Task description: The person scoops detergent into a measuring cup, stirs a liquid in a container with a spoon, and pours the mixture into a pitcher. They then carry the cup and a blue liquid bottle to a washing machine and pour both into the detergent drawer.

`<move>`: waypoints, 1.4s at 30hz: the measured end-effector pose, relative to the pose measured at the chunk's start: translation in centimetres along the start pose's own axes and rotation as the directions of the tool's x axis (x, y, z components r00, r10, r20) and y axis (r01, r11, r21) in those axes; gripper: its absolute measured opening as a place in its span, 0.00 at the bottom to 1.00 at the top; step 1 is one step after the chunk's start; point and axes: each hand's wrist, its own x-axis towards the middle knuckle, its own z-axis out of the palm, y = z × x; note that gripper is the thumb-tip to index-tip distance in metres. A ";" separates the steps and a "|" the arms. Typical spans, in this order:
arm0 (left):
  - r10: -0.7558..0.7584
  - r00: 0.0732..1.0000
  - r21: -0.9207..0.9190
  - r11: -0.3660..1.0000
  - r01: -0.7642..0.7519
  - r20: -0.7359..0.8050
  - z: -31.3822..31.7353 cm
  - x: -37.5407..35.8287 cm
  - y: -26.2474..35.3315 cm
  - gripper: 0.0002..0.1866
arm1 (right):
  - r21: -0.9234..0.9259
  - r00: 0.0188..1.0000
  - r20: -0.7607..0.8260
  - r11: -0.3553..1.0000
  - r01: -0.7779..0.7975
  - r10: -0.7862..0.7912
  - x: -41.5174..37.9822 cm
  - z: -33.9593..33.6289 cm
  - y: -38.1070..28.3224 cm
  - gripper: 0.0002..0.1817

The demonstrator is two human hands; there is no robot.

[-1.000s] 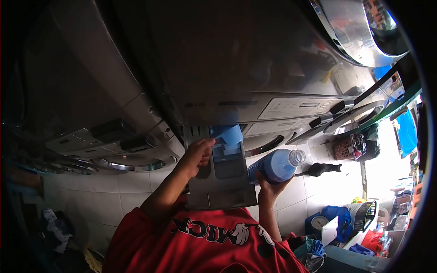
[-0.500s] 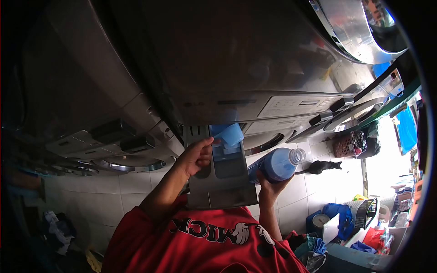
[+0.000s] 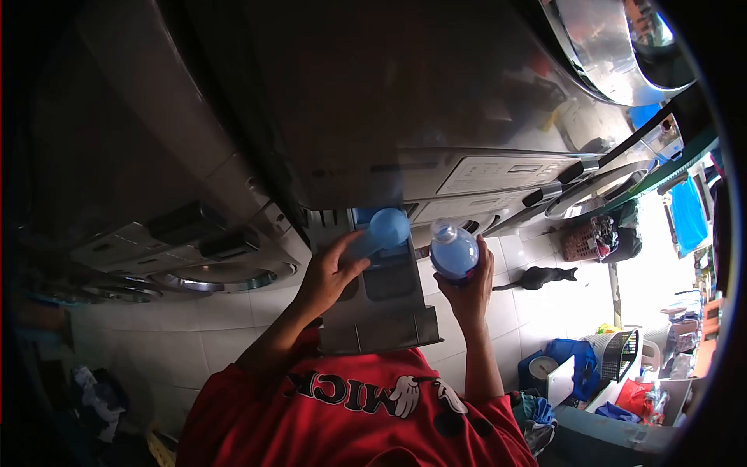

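Note:
My left hand (image 3: pixel 333 276) is closed on a translucent blue scoop (image 3: pixel 388 228), whose round cup sits over the pulled-out detergent drawer (image 3: pixel 381 331). The grey drawer has several compartments; a blue part shows at its inner end, partly hidden by the scoop. To the right of the drawer, my right hand (image 3: pixel 471 292) wraps round a clear bottle (image 3: pixel 454 255) of blue liquid. Its uncapped neck points away from me, apart from the scoop.
The drawer comes out of a grey washing machine (image 3: pixel 327 132), with more machines (image 3: pixel 187 241) to the left. On the tiled floor at right are a dark cat (image 3: pixel 547 277) and a laundry basket (image 3: pixel 580 243). A blue bag (image 3: pixel 572 362) and plastic baskets stand at lower right.
The bottle has turned from leaning right to pointing away from me and moved slightly up. The scoop has turned and shifted a little left, still over the drawer.

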 end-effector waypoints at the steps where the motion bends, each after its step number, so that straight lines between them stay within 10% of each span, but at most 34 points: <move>1: 0.028 0.999 -0.007 1.000 -0.028 -0.015 0.0 -0.1 0.2 0.23 | -0.038 0.999 0.031 0.998 0.042 -0.041 0.2 -0.2 0.1 0.51; 42: 0.012 0.999 0.088 0.996 -0.009 -0.032 -0.1 -0.4 -0.5 0.25 | -0.438 0.914 0.301 0.812 0.386 -0.272 4.1 -2.9 -1.4 0.50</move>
